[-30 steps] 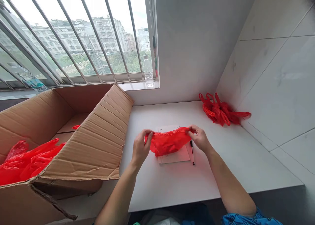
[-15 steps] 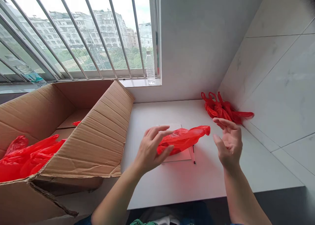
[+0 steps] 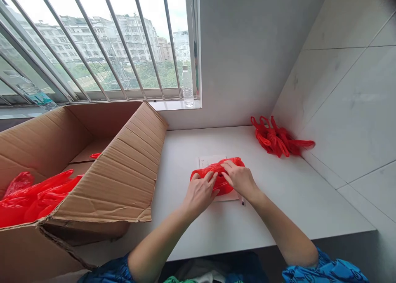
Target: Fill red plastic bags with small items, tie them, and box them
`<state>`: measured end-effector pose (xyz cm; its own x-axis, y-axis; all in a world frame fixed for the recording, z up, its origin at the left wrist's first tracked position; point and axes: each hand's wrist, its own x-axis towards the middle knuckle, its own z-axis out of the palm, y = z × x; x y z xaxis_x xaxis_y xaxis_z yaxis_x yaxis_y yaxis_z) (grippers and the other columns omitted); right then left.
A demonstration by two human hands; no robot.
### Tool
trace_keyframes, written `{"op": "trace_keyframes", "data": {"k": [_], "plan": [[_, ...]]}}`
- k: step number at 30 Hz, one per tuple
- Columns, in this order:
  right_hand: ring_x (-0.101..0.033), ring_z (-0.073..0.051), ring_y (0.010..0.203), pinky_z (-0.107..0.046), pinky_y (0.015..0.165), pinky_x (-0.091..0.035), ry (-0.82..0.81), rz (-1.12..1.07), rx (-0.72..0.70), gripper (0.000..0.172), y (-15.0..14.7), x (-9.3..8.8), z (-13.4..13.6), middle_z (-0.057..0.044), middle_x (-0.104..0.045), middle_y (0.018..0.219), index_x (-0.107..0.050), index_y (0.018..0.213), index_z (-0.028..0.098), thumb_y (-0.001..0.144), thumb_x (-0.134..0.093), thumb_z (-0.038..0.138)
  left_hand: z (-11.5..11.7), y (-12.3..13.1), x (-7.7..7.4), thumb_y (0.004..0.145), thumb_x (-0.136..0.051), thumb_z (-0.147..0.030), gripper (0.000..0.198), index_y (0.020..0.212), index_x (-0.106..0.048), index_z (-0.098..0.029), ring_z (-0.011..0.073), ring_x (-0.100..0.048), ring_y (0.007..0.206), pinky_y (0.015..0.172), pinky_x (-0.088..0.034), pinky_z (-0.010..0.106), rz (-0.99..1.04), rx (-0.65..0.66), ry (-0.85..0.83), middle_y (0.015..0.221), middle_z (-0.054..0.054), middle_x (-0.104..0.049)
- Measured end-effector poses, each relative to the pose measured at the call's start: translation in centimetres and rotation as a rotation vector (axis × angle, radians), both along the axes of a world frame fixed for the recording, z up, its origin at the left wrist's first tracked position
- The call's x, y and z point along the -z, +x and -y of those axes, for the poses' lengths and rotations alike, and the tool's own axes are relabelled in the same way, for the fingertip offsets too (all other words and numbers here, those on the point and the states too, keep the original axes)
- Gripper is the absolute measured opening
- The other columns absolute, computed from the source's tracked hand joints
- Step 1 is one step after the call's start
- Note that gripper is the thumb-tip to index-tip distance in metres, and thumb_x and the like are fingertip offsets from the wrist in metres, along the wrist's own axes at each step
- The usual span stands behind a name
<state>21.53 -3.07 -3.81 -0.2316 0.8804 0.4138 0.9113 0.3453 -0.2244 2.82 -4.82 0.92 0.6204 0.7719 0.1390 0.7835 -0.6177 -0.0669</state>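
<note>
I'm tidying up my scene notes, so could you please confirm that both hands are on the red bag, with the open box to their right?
Not quite: the open box is to their left, as the head view shows. The left hand and right hand are both on the red bag.

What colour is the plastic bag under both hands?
Bright red; the plastic bag shows best in the head view, though the hands partly cover it.
</note>
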Motion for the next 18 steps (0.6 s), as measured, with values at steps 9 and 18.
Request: {"op": "trace_keyframes", "data": {"k": [9, 18], "plan": [[-0.070, -0.024, 0.085, -0.034, 0.065, -0.053, -0.364, 0.119, 0.189, 0.091, 0.5, -1.6, 0.0, -0.020, -0.023, 0.162, -0.038, 0.148, 0.019, 0.071, -0.079, 0.045, -0.4, -1.1, -0.7, 0.103, -0.033, -0.039, 0.058, 0.057, -0.061, -0.018, 0.0158, -0.057, 0.061, 0.093, -0.033, 0.042, 0.038, -0.139, 0.055, 0.059, 0.003, -0.063], [-0.066, -0.019, 0.084, -0.029, 0.063, -0.048, -0.045, -0.110, -0.074, 0.025, -0.8, -1.9, 0.6, -0.007, -0.068, 0.114, -0.064, 0.115, 0.023, 0.096, -0.053, 0.036, -0.8, -1.5, 0.2, 0.075, -0.072, -0.038, 0.071, 0.137, -0.050, -0.010, 0.0291, -0.063, 0.091, 0.104, -0.029, 0.047, -0.063, -0.244, -0.062, 0.087, 0.009, -0.071]]}}
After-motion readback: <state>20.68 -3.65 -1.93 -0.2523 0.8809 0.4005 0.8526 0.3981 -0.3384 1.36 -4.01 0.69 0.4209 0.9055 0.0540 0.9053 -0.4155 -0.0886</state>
